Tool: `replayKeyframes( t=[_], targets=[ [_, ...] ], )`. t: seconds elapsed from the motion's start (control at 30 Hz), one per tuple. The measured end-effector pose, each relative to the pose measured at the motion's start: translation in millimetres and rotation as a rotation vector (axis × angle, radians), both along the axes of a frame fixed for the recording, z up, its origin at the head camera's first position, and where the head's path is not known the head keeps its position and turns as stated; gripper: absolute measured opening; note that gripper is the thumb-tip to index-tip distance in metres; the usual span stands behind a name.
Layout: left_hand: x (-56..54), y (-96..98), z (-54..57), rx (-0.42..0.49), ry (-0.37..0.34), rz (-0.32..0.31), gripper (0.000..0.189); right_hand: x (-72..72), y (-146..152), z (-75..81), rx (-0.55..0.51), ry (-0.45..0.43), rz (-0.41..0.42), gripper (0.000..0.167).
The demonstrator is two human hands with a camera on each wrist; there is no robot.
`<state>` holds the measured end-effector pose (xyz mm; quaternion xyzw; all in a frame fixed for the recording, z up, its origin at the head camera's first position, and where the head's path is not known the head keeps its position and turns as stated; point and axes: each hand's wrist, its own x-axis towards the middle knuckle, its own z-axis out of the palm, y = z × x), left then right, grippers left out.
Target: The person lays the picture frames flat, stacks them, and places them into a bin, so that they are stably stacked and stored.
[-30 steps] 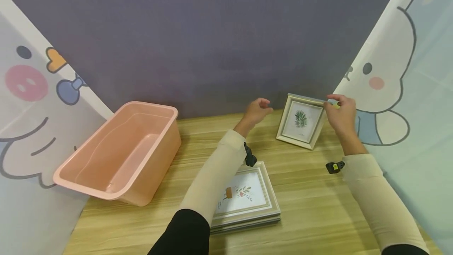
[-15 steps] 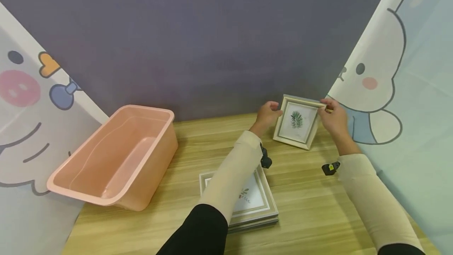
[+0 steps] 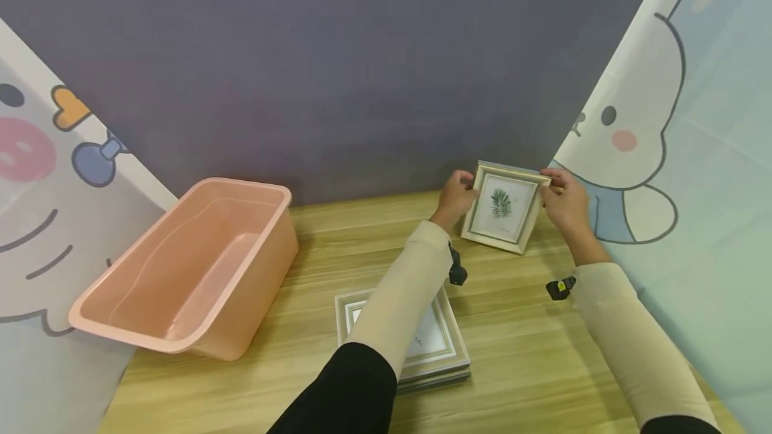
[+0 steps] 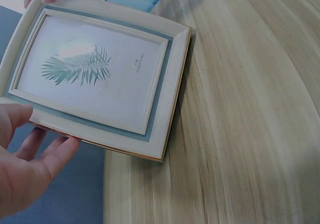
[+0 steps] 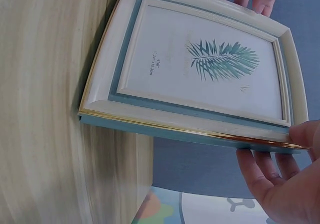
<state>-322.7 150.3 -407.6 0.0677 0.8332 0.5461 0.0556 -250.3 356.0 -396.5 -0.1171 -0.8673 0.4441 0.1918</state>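
Note:
A small cream picture frame (image 3: 502, 206) with a green leaf print stands leaning back on the table near the grey back wall. My left hand (image 3: 455, 199) holds its left side, thumb at the front edge and fingers along the side, as the left wrist view shows. At the upper right corner, my right hand (image 3: 565, 205) pinches the frame between thumb and fingers. The right wrist view shows the thumb (image 5: 303, 133) on the front rim and the fingertips against the blue-grey side. Below my left forearm lies a stack of larger picture frames (image 3: 446, 360), partly hidden by the sleeve.
A pink plastic bin (image 3: 265, 273) stands on the left of the wood-grain table (image 3: 313, 380). The grey wall (image 3: 362, 72) closes off the back. Cartoon-printed panels (image 3: 712, 173) rise at both sides.
My left hand has moved right and taken hold of the frame's left side. My right hand stays on the upper right corner. The head view has shifted slightly right.

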Motion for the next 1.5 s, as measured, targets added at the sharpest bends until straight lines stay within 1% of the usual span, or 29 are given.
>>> replayKeyframes(
  t=[0.1,0.2,0.3,0.4,0.53,0.7,0.83,0.97,1.03,1.2,1.33,1.4,1.5],
  targets=[
    [-1.6,0.8,-2.9,-0.04,0.033,0.024,0.029,0.1,-0.5,-0.9,0.008,0.007,0.006,0.04],
    [-3.2,1.6,-5.4,-0.077,0.046,0.026,0.027,1.3,-0.7,-1.3,0.012,0.005,0.001,0.04],
    [-4.2,1.2,-5.6,-0.103,0.067,0.015,0.025,2.2,-1.2,-1.3,0.019,0.005,-0.006,0.04],
    [-6.0,-0.3,-4.9,-0.117,0.091,0.012,0.024,1.7,-2.0,-1.2,0.026,0.02,-0.001,0.039],
    [-7.1,-5.7,-4.1,-0.112,0.099,0.015,0.024,-0.4,-3.5,-0.4,0.047,0.043,0.011,0.038],
    [-6.2,-12.5,0.7,-0.106,0.122,0.013,0.024,-0.6,-5.4,4.3,0.047,0.071,0.039,0.037],
    [-3.5,-16.0,7.9,-0.099,0.153,0.01,0.024,1.9,-5.7,7.6,0.014,0.068,0.055,0.039],
    [-1.2,-23.5,15.9,-0.114,0.19,-0.006,0.024,5.4,-7.6,8.4,-0.063,0.055,0.085,0.04],
    [-0.1,-28.1,20.1,-0.126,0.204,-0.017,0.024,7.2,-9.2,8.4,-0.114,0.064,0.108,0.039],
    [1.5,-41.4,30.4,-0.142,0.253,-0.054,0.024,10.3,-14.9,6.8,-0.233,0.134,0.184,0.034],
    [2.2,-52.6,39.0,-0.176,0.328,-0.075,0.023,12.1,-19.8,6.3,-0.315,0.179,0.251,0.032],
    [3.2,-58.1,43.6,-0.198,0.353,-0.085,0.024,13.5,-22.8,6.7,-0.38,0.193,0.289,0.032],
    [5.2,-66.1,50.8,-0.258,0.374,-0.097,0.025,14.8,-29.3,6.6,-0.501,0.212,0.341,0.031]
  ],
)
